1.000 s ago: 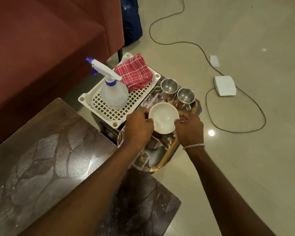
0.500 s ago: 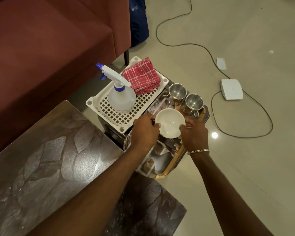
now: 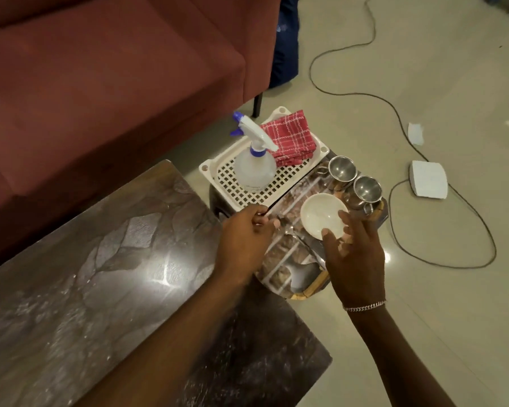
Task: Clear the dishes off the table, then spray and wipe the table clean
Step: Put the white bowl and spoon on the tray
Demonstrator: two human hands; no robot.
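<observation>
my right hand [image 3: 353,259] is spread wide, fingers straight and apart, and it holds nothing; its thumb tip lies over the near rim of the white bowl [image 3: 321,214] and the fingertips reach past the bowl's right edge, though i cannot tell whether any of them touches it. a thin chain bracelet [image 3: 365,306] sits on that wrist. the bowl stands upright on the printed serving tray [image 3: 285,261], which is off the table and just past its far corner. my left hand [image 3: 242,245] hangs over the tray's left edge with the fingers curled in toward the thumb; i cannot tell whether they pinch anything or are closed on air. beyond the bowl, on the same tray, stand two steel cups, mouths up: the nearer cup [image 3: 367,189] is just beside the bowl's far right rim, and the farther cup [image 3: 342,169] is just beside that one. left of the serving tray, touching it along one side, is a white lattice tray [image 3: 210,171] that carries the spray bottle [image 3: 254,171], upright with its blue-tipped nozzle pointing away to the left, and a folded red checked cloth [image 3: 290,136] at the far end, just behind the bottle. the dark patterned table [image 3: 100,274] fills the lower left under my left forearm, its top shiny with pale smears. a reddish sofa [image 3: 100,69] runs along the far side of it. on the pale floor to the right lie a dark cable [image 3: 394,108] and a white box [image 3: 428,183].
</observation>
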